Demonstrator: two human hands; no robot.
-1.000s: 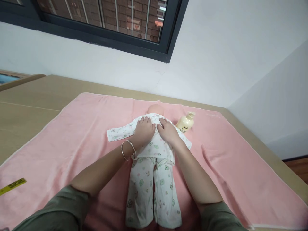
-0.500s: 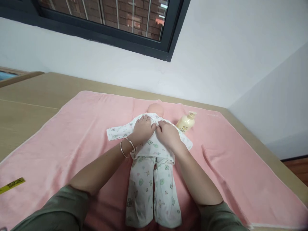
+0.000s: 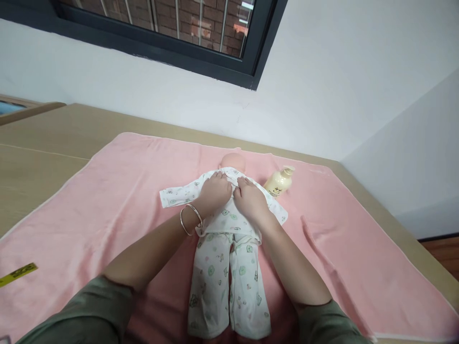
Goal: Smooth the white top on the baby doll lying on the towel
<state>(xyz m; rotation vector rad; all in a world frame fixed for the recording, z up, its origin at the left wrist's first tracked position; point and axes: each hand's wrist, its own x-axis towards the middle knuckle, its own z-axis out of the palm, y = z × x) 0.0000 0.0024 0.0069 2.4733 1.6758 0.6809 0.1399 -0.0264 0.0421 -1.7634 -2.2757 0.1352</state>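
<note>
A doll (image 3: 233,163) lies on its back, dressed in a white baby shirt (image 3: 229,220) with small green prints and matching trousers (image 3: 209,286). On the upper chest, my left hand (image 3: 215,193) has its fingers bent over the shirt front, pinching the cloth near the neckline. Close beside it, my right hand (image 3: 250,198) is curled with thumb and fingers on the other side of the shirt front. The fingertips are partly hidden, as is whatever fastening lies under them. One shirt sleeve (image 3: 175,196) stretches flat out to the left.
A pale yellow pump bottle (image 3: 278,182) leans or lies by the doll's shoulder on the right. Under everything is a pink blanket (image 3: 118,191) with a raised fold (image 3: 319,251) on the right. A yellow strip (image 3: 19,274) lies at far left. Wall and window (image 3: 201,71) stand behind the table.
Both hands stay on the shirt front, with the thumbs slightly farther apart than before. The view has shifted a little; doll and bottle lie as they did.
</note>
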